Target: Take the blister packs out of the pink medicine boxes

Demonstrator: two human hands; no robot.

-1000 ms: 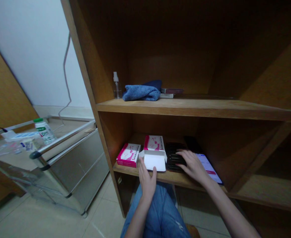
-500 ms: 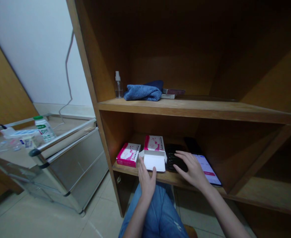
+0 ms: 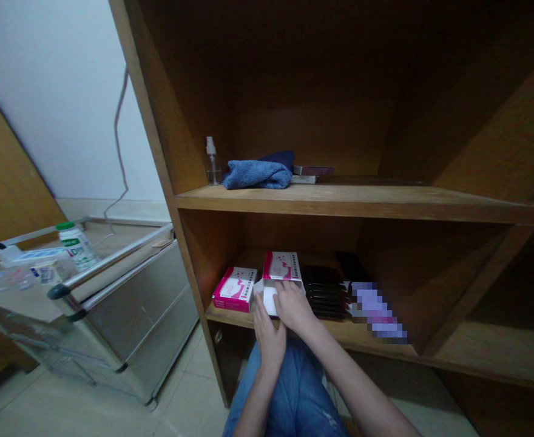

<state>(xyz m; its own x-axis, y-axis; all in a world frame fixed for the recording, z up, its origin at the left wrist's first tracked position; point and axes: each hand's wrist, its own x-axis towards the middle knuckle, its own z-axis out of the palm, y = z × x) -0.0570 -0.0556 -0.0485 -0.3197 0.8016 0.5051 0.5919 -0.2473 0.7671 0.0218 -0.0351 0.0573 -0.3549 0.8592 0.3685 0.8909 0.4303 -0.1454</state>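
Note:
A pink and white carton (image 3: 281, 264) lies on the lower shelf, its front end open and a white flap spread toward me. My right hand (image 3: 293, 306) reaches over that flap, fingers stretched to the carton's opening; the fingertips are partly hidden and I see nothing held. Beside the flap's near left corner, my left hand (image 3: 268, 334) is open, fingers extended and thumb apart. A second pink and white carton (image 3: 236, 289) lies closed just left of it. Right of the open carton lies a row of flat dark packets (image 3: 325, 292).
A phone-like item with a pixelated screen (image 3: 378, 312) lies right of the packets, a dark object (image 3: 351, 265) behind it. Above, the upper shelf (image 3: 340, 203) holds a spray bottle (image 3: 213, 167) and blue towel (image 3: 258, 175). A cart (image 3: 133, 303) with a white bottle (image 3: 78, 247) stands left.
My right hand has moved left from above the dark packets to the open carton's mouth, uncovering the packets. My left hand stays by the flap. The view has shifted slightly.

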